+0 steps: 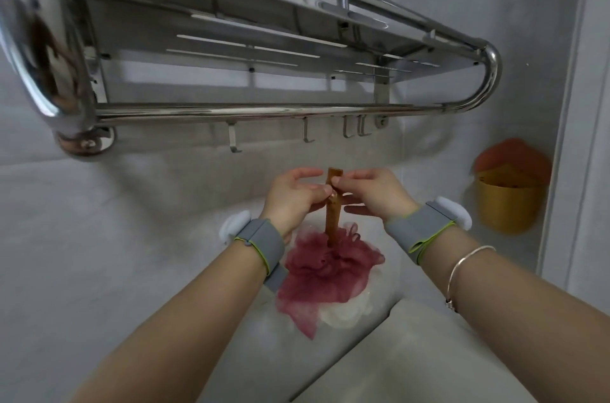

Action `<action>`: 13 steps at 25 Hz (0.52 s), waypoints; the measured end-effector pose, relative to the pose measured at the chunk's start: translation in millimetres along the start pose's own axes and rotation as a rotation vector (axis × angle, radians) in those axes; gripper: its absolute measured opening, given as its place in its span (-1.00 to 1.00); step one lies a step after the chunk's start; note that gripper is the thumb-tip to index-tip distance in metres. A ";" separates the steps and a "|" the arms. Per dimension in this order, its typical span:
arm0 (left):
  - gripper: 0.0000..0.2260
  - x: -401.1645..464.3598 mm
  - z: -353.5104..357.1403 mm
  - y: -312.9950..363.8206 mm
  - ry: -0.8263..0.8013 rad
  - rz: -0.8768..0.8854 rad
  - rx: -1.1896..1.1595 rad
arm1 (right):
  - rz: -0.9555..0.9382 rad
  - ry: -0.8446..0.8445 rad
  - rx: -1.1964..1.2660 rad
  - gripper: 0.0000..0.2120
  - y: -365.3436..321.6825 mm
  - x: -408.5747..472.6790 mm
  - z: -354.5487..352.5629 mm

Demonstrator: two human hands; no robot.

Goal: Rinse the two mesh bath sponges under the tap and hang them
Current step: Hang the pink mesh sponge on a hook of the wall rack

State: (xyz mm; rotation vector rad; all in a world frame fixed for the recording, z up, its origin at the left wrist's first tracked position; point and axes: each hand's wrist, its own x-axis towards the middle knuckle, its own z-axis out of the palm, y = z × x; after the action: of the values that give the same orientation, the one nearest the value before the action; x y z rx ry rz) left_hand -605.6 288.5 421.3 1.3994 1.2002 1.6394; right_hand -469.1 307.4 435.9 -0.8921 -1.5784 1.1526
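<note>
A dark red mesh bath sponge (325,267) hangs from a brown ribbon loop (332,221). My left hand (293,198) and my right hand (373,193) both pinch the loop near its top, below the hooks. A white mesh sponge (346,310) shows partly beneath the red one; what holds it is hidden. Several metal hooks, such as the middle hook (307,133), hang from the lower bar of the steel towel rack (264,110) above my hands.
The rack's shelf and curved tube (488,79) jut out from the grey tiled wall overhead. A yellow and orange wall-mounted holder (510,191) sits at the right. A wall corner runs down the far right.
</note>
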 end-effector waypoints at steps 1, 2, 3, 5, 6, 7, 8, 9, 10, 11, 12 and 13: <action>-0.76 -0.6 -0.3 1.6 0.003 -0.002 0.014 | -0.003 0.008 -0.005 -0.88 0.6 1.4 0.1; -0.78 0.2 -1.7 2.8 0.017 0.001 0.054 | -0.005 0.015 -0.012 -0.87 0.7 2.7 -0.1; -0.81 1.8 -4.3 4.1 0.043 0.008 0.105 | -0.004 0.017 -0.019 -0.87 0.5 3.6 -0.7; -0.91 5.1 -13.3 11.0 0.083 0.004 0.134 | -0.006 0.008 -0.013 -0.88 -2.9 8.7 0.6; -0.95 6.6 -16.7 15.3 0.078 -0.017 0.102 | -0.015 0.012 -0.022 -0.91 -5.2 12.6 1.1; -0.95 9.0 -19.3 19.5 0.067 -0.040 0.082 | -0.029 0.029 -0.048 -0.94 -8.7 17.5 2.6; -0.91 12.6 -20.2 23.2 0.052 -0.064 0.084 | -0.050 0.060 -0.088 -0.97 -12.9 24.7 4.6; -0.88 15.4 -18.5 28.7 0.035 -0.087 0.098 | -0.079 0.095 -0.137 -0.95 -17.7 31.9 7.1; -0.86 20.2 -16.0 32.0 0.022 -0.103 0.100 | -0.112 0.129 -0.184 -0.88 -22.1 40.7 9.7; -0.87 26.0 -14.9 35.9 0.024 -0.107 0.083 | -0.142 0.155 -0.216 -0.83 -26.9 50.4 13.3; -0.90 33.2 -13.1 39.4 0.032 -0.102 0.058 | -0.160 0.182 -0.232 -0.83 -31.6 59.9 14.9; -0.92 35.9 -10.9 44.7 0.059 -0.081 0.039 | -0.167 0.202 -0.240 -0.87 -35.9 68.8 15.0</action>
State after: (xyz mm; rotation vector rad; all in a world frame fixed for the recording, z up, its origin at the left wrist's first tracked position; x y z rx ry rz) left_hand -620.3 302.6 476.1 1.3168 1.3122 1.6187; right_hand -503.5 356.5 487.3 -0.9792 -1.6103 0.7425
